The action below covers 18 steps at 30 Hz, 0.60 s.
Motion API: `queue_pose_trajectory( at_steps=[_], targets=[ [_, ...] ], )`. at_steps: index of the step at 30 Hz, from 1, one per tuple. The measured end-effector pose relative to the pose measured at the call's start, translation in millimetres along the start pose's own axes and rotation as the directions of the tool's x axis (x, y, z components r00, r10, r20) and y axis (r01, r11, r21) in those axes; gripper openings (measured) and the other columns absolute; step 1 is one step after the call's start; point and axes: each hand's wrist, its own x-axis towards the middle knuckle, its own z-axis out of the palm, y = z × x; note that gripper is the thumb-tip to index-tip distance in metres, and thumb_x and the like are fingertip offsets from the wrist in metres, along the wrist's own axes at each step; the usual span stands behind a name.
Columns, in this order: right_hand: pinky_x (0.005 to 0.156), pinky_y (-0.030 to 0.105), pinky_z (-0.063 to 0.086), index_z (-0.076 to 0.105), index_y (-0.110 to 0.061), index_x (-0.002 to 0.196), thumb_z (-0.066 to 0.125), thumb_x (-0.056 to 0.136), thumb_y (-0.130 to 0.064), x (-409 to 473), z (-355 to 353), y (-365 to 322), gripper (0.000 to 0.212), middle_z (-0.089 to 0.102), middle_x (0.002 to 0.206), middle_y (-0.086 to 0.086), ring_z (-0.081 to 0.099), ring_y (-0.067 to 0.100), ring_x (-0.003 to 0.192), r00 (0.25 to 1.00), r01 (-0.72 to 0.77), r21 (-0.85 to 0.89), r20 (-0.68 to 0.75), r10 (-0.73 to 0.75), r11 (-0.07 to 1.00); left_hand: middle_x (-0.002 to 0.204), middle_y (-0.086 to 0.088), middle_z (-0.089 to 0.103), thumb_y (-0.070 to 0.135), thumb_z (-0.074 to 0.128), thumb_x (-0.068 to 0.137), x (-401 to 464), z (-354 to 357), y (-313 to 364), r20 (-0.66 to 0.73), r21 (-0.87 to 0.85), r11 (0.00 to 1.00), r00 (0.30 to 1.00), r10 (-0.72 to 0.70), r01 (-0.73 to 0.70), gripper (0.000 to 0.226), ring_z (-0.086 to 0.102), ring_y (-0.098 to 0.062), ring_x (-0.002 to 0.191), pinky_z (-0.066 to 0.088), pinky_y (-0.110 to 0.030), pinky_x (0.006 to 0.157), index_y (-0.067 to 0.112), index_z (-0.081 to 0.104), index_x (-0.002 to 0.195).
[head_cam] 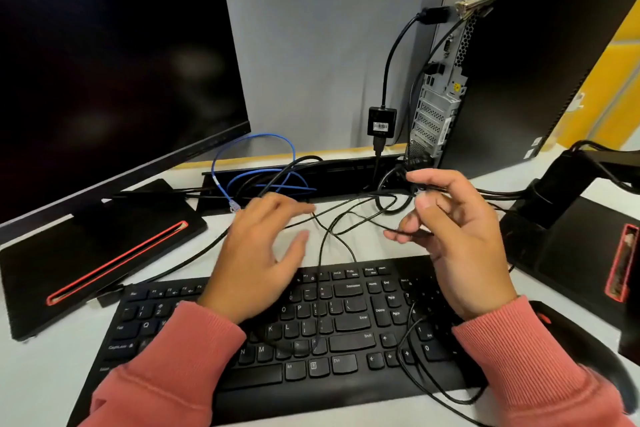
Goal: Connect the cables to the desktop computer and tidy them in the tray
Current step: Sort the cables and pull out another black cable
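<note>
Head view: right hand pinches black cable.

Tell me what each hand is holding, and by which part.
The right hand pinches a thin black cable between thumb and fingers, somewhere along its length. The left hand is open above the keyboard, holding nothing.

matt black plastic keyboard
</note>
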Motion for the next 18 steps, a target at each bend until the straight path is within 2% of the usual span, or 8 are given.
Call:
queue_pose_trajectory(
  at_steps=[3,5,6,8,10,12,14,18],
  targets=[
    [0.068,0.047,0.06,0.062,-0.01,0.123,0.059,0.099,-0.017,-6.9,15.5,-14.8,0.026,0.057,0.061,0.006,0.059,0.021,0.055,0.971,-0.114,0.198,0.231,0.067,0.974,0.148,0.024,0.038,0.068,0.058,0.09,-4.6,9.0,7.6,0.382,-0.016,0.998,0.922,-0.055,0.066,0.067,0.041,-0.009,0.139,0.037,-0.043,0.114,0.053,0.034,0.151],
    [0.067,0.046,0.059,0.061,-0.006,0.122,0.058,0.099,-0.014,-9.8,21.2,-21.4,0.025,0.056,0.06,0.007,0.058,0.021,0.054,0.947,-0.158,0.255,0.314,0.073,0.954,0.151,0.028,0.031,0.075,0.057,0.085,-7.3,17.3,4.4,0.437,0.098,0.994,0.895,-0.086,0.047,0.079,0.036,-0.006,0.14,0.035,-0.041,0.116,0.059,0.019,0.152],
    [0.066,0.044,0.059,0.062,-0.005,0.121,0.057,0.098,-0.014,-10.4,22.3,-23.5,0.025,0.056,0.059,0.007,0.057,0.021,0.054,0.942,-0.17,0.266,0.327,0.077,0.949,0.144,0.028,0.04,0.067,0.06,0.087,-7.0,19.4,1.9,0.394,0.119,0.992,0.915,-0.083,0.039,0.074,0.041,-0.003,0.133,0.037,-0.037,0.112,0.058,0.023,0.15],
    [0.065,0.042,0.059,0.064,-0.006,0.118,0.057,0.097,-0.016,-8.5,22.1,-24.5,0.024,0.054,0.058,0.006,0.056,0.02,0.053,0.946,-0.194,0.241,0.302,0.117,0.951,0.113,0.025,0.059,0.043,0.066,0.093,-4.4,19.0,-3.1,0.27,0.064,0.994,0.958,-0.1,0.085,0.053,0.053,0.001,0.107,0.044,-0.029,0.094,0.051,0.043,0.14],
    [0.065,0.04,0.06,0.068,-0.009,0.114,0.056,0.1,-0.015,-4.6,18.9,-19.9,0.02,0.054,0.06,0.006,0.056,0.018,0.056,0.963,-0.223,0.159,0.192,0.192,0.962,0.092,0.015,0.064,0.023,0.069,0.094,-2.9,16.5,-5.8,0.162,-0.043,0.986,0.975,-0.15,0.159,0.034,0.06,-0.006,0.091,0.047,-0.025,0.08,0.041,0.064,0.123],
    [0.069,0.039,0.06,0.07,-0.014,0.112,0.055,0.101,-0.011,-0.3,13.0,-10.5,0.019,0.054,0.065,0.006,0.057,0.016,0.062,0.969,-0.244,0.073,0.042,0.242,0.967,0.087,0.011,0.068,0.012,0.07,0.094,-0.9,10.6,-5.3,0.047,-0.194,0.955,0.975,-0.217,0.222,0.028,0.063,-0.009,0.085,0.049,-0.022,0.077,0.034,0.074,0.111],
    [0.074,0.042,0.061,0.072,-0.017,0.109,0.056,0.101,-0.01,2.6,6.8,-0.3,0.019,0.056,0.071,0.007,0.06,0.017,0.068,0.963,-0.265,0.002,-0.056,0.265,0.964,0.086,0.016,0.069,0.006,0.069,0.095,5.5,1.3,-4.3,-0.048,-0.366,0.895,0.955,-0.292,0.255,0.028,0.062,-0.003,0.082,0.048,-0.016,0.077,0.029,0.076,0.108],
    [0.076,0.033,0.06,0.072,-0.025,0.103,0.06,0.098,-0.007,2.3,0.2,19.7,0.023,0.062,0.085,0.011,0.066,0.018,0.08,0.953,-0.298,-0.133,-0.105,0.286,0.945,0.093,0.018,0.073,0.006,0.068,0.096,12.6,-14.4,-4.2,-0.136,-0.489,0.842,0.933,-0.332,0.228,0.026,0.065,0.001,0.086,0.052,-0.018,0.083,0.027,0.077,0.109]
  ],
)
